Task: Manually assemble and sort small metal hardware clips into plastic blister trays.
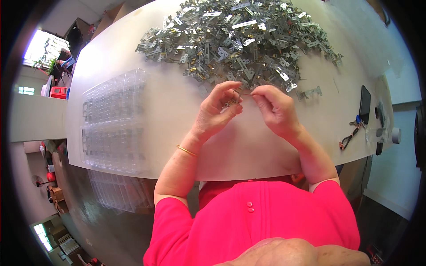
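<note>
My left hand [218, 111] and my right hand [275, 108] meet over the white table [177, 115], just in front of a big heap of small metal brackets [239, 37]. Both hands pinch one small metal bracket part [234, 98] between their fingertips; the left hand holds its body and the right hand holds a thin end of it. A gold bangle sits on my left wrist. Part of the piece is hidden by my fingers.
Clear plastic compartment trays [113, 119] lie at the table's left, with more trays [117, 193] stacked lower beside it. A single bracket [309, 93] lies right of my hands. A black phone [364, 104], keys [353, 133] and a tape roll [396, 135] sit at the right edge.
</note>
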### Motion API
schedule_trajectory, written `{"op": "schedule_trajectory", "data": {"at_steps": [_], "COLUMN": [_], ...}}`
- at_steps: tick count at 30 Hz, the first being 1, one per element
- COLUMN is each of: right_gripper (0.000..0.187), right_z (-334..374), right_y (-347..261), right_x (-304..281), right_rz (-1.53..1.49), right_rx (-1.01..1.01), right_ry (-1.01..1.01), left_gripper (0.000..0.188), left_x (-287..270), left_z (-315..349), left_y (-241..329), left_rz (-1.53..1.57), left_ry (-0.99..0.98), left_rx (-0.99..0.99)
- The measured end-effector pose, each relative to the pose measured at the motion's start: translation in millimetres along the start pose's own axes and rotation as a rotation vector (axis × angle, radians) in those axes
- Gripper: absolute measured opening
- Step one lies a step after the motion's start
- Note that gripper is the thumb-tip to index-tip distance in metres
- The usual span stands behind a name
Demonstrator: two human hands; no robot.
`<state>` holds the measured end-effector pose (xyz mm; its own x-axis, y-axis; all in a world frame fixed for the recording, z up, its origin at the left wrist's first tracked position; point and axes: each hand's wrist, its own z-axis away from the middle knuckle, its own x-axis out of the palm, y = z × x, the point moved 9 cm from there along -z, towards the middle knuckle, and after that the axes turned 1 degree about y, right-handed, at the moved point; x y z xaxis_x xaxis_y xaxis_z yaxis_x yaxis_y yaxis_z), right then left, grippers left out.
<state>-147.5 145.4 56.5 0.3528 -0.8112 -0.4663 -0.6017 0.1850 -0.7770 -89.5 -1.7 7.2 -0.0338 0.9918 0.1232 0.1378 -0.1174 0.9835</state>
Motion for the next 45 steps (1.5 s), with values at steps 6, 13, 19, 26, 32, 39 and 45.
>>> {"op": "schedule_trajectory", "data": {"at_steps": [6,13,19,26,32,39,45], "right_gripper": [0.01,0.013,0.014,0.016,0.018,0.012,0.007], "right_z": [-1,0,8,8,14,28,30], "right_y": [17,16,34,27,24,18,6], "right_x": [3,15,3,12,8,55,67], "right_rz": [-0.491,-0.604,-0.549,-0.503,-0.447,-0.415,-0.227], "right_rx": [0.082,0.206,0.236,0.11,0.032,0.072,-0.042], "right_ry": [0.038,-0.053,0.097,0.074,0.127,-0.178,-0.274], "left_gripper": [0.05,0.051,0.026,0.018,0.013,0.008,0.009], "left_x": [18,16,10,8,-15,-81,-200], "left_z": [5,6,3,11,20,66,149], "left_y": [-2,-5,21,30,69,152,190], "left_rz": [0.21,0.328,-0.477,-0.713,-0.622,-0.81,-1.429], "left_ry": [-0.207,-0.196,0.05,0.178,0.428,0.683,0.929], "left_rx": [-0.152,-0.176,0.282,0.497,0.493,0.516,0.307]}}
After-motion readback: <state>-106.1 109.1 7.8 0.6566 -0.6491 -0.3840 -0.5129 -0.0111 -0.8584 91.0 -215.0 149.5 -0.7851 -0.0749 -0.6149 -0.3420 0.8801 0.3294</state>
